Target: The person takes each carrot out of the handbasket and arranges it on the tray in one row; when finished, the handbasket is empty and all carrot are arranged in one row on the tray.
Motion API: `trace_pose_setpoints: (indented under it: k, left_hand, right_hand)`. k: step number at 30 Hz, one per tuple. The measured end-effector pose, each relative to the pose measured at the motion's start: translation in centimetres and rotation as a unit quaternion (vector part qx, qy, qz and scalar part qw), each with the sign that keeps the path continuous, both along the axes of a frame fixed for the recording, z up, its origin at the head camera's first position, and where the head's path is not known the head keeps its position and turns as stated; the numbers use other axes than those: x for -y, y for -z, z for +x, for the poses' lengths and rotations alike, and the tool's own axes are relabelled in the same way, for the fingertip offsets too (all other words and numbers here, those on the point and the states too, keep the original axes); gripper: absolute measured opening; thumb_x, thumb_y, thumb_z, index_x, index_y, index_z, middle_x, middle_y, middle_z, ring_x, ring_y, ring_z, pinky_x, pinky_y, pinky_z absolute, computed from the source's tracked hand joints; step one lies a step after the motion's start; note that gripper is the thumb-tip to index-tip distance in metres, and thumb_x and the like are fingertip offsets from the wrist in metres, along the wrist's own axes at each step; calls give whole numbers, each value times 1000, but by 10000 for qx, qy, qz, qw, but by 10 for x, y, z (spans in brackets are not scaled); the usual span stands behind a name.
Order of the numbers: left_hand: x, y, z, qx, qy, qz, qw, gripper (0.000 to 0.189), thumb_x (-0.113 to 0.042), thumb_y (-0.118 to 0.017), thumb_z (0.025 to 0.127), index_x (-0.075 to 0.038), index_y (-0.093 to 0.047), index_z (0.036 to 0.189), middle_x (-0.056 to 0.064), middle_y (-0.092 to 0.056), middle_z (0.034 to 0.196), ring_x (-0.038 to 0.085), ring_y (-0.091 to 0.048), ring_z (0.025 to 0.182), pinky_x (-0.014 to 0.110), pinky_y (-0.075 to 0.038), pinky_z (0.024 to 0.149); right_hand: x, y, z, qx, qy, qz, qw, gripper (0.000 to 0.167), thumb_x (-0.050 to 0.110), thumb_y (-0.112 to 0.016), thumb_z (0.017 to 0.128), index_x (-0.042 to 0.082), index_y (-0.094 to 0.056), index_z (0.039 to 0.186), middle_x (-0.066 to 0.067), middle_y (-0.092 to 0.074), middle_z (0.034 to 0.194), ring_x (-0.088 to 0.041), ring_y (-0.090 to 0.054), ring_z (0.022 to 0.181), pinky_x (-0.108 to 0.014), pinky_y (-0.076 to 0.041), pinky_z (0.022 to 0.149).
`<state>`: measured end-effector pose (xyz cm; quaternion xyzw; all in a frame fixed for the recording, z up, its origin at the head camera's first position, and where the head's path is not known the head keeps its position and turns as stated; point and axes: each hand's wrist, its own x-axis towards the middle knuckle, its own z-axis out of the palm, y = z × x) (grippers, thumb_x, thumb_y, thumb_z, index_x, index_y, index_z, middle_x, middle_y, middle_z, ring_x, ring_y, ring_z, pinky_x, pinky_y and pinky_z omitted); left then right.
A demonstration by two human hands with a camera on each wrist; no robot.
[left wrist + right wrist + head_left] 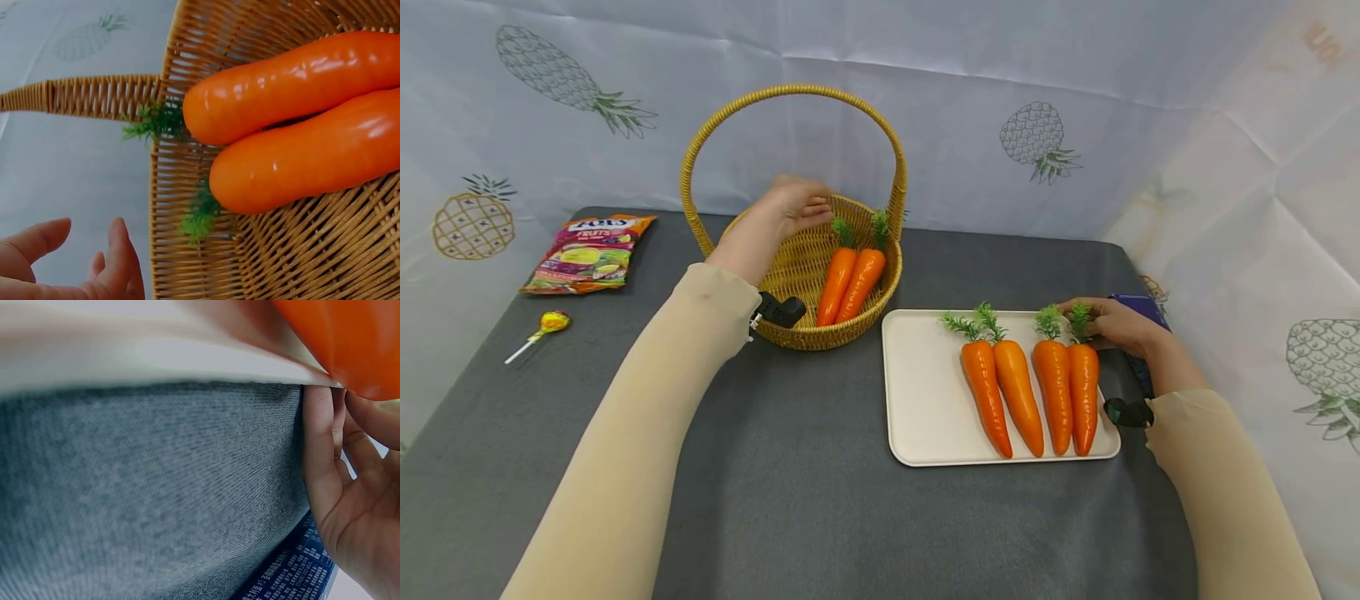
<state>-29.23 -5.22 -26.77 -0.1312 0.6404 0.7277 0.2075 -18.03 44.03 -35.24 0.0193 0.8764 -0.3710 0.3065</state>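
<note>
My left hand hovers at the back rim of a wicker basket, near the leafy tops of two orange carrots inside. Its thumb and fingers are apart with nothing between them in the left wrist view. At the far right corner of the cream tray, my right hand pinches the rim beside the rightmost carrot. One finger meets the rim from the outer side; another lies by the carrot's crown. Several carrots lie on this tray in two pairs, their tops pointing away.
A tall handle arches over the basket. At the left lie a candy bag and a yellow lollipop. A dark blue printed package sits under my right hand. Pineapple-print cloth hangs behind the grey table.
</note>
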Motion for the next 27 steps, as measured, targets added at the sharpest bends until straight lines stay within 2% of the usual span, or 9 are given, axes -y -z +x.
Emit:
trace_pose_setpoints:
  k: [4,7,9,12,14,16,21,25,27]
  left_hand:
    - [3,3,-4,97,-45,10,9999,58,-5,-57,96,-6,-36,151,5,-52,115,14,-58,84,25,-48,111]
    - [4,6,-6,52,74,-129,9999,59,-6,-57,96,-7,-35,151,6,-52,129,13,-58,84,27,-45,114]
    - [5,9,-8,-34,297,-349,9989,60,-7,-57,97,-7,-33,152,8,-48,143,14,-60,93,29,-45,115]
    - [8,13,-9,-155,823,-806,9932,57,-10,-56,99,-8,-35,151,10,-36,158,22,-56,123,33,-43,117]
    - [9,15,-9,-211,1250,-1091,9859,55,-13,-55,100,-10,-36,151,9,-32,161,26,-45,140,35,-41,119]
    - [12,17,-10,-260,1660,-1334,9767,55,-15,-54,101,-12,-34,152,9,-29,162,28,-37,147,38,-39,120]
    - [19,22,-12,-242,2485,-1751,9524,61,-18,-55,101,-19,-29,156,8,-26,164,28,-33,148,42,-36,122]
    - [23,27,-14,-279,3065,-2013,9299,60,-18,-54,102,-21,-29,156,9,-28,162,29,-36,143,44,-36,121]
    - [23,30,-15,-278,3264,-2053,9223,59,-17,-54,102,-20,-29,155,10,-30,160,28,-37,139,44,-37,119]
  right_hand:
    - [0,0,1,-33,-8,7,10000,60,-4,-41,93,-1,-29,153,-32,-33,151,-2,-56,103,-33,-60,92]
    - [0,0,1,-30,10,-10,10000,61,-4,-40,93,-1,-30,153,-32,-33,151,-1,-56,101,-32,-60,91]
    - [0,0,1,-27,6,-6,10000,61,-4,-40,93,-1,-30,152,-32,-34,151,-1,-56,101,-32,-60,92]
    - [0,0,1,-12,42,-8,10000,61,-4,-40,92,1,-31,152,-31,-34,151,-3,-56,102,-33,-60,93]
    - [0,0,1,-37,21,0,10000,61,-4,-41,92,0,-31,152,-32,-34,151,-5,-56,103,-34,-60,93]
    - [0,0,1,-36,32,-1,10000,61,-4,-41,92,1,-31,152,-31,-34,150,-7,-56,104,-35,-60,93]
    - [0,1,0,-25,38,21,10000,61,-5,-40,92,1,-32,152,-31,-35,150,-9,-56,105,-36,-60,94]
    - [1,1,-1,-29,25,28,10000,61,-4,-40,92,0,-31,152,-31,-35,150,-10,-56,106,-38,-59,95]
    - [1,0,-1,-40,23,33,10000,61,-4,-40,92,1,-31,152,-31,-35,150,-9,-56,106,-38,-59,95]
